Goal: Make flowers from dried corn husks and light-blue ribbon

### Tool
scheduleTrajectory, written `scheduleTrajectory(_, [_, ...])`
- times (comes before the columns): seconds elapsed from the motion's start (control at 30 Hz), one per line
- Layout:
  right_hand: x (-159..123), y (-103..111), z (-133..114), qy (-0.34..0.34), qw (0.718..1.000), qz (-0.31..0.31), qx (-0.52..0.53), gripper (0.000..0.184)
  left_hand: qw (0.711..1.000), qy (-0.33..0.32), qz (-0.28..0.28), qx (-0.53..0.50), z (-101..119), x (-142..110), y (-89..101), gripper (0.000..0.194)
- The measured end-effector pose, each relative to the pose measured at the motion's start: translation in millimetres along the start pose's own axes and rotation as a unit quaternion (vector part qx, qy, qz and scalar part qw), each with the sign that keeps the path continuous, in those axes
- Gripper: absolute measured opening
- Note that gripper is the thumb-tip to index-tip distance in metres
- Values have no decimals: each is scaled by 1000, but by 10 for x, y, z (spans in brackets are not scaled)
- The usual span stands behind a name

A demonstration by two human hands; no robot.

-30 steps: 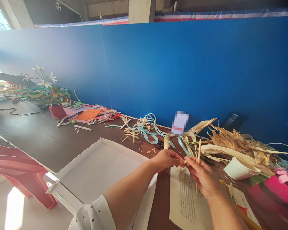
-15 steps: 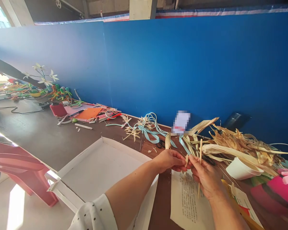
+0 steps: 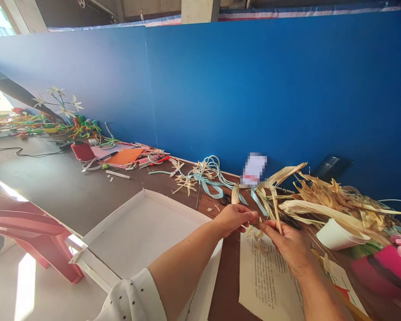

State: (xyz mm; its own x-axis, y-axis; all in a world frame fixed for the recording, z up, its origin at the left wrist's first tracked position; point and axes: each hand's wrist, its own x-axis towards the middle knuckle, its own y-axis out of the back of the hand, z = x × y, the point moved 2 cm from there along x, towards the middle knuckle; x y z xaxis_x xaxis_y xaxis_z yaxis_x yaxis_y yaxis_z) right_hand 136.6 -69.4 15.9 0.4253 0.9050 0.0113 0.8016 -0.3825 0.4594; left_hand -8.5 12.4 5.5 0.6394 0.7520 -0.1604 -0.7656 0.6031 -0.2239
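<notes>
My left hand (image 3: 235, 219) is closed in a pinch on a small pale corn husk piece (image 3: 251, 232), whose ends show just below the fingertips. Close beside it, my right hand (image 3: 285, 243) has thumb and forefinger pressed together at the same piece. A thin wooden stick (image 3: 276, 210) stands up out of the right hand's fingers. Beneath both hands lies a printed sheet of paper (image 3: 257, 285). Behind them is a pile of dried corn husks (image 3: 330, 196), and light-blue ribbon (image 3: 214, 191) lies beside husk flowers (image 3: 186, 183).
An open white box lid (image 3: 143, 240) lies to the left. On the right a white cup (image 3: 341, 234) leans tilted near a pink item (image 3: 392, 267). Orange paper (image 3: 126, 156) and scraps lie farther back. A blue partition (image 3: 220, 89) borders the table; a pink chair (image 3: 36, 227) stands left.
The right hand has turned and dropped slightly, and the stick's top now leans left. The fingertips of both hands have shifted around the husk piece. The view has moved slightly.
</notes>
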Motion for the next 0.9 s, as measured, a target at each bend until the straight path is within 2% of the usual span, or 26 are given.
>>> scheduleTrajectory(0.1, [-27, -3, -51, 11, 998, -51, -45, 24, 1000, -3, -8, 4, -20, 7, 7, 32])
scheduleTrajectory(0.17, [-47, -7, -79, 12, 997, -62, -41, 25, 1000, -8, -8, 10, -32, 19, 14, 26])
scheduleTrajectory(0.27, [-69, 12, -98, 4, 999, -42, -6, 28, 999, -2, 5, 34, -34, 25, 26, 21])
scheduleTrajectory(0.37, [-67, 65, -71, -5, 1000, -23, 6, 29, 991, 13, 21, 129, -20, 8, 35, 24])
scheduleTrajectory(0.43, [-41, 107, -24, -1, 1000, -21, -15, 28, 968, -5, 47, 247, -2, -13, 42, 23])
scheduleTrajectory(0.53, [28, 153, 77, 17, 998, -23, -64, 21, 901, -72, 88, 418, 27, -52, 32, 16])
scheduleTrajectory(0.63, [90, 165, 174, 35, 993, -37, -104, 15, 848, -98, 86, 514, 22, -83, 1, 18])
scheduleTrajectory(0.73, [102, 154, 221, 41, 986, -62, -147, 14, 820, -84, 70, 562, -1, -95, -25, 21])
scheduleTrajectory(0.9, [56, 123, 192, 30, 976, -96, -195, 14, 799, -57, 47, 596, -69, -75, -60, 26])
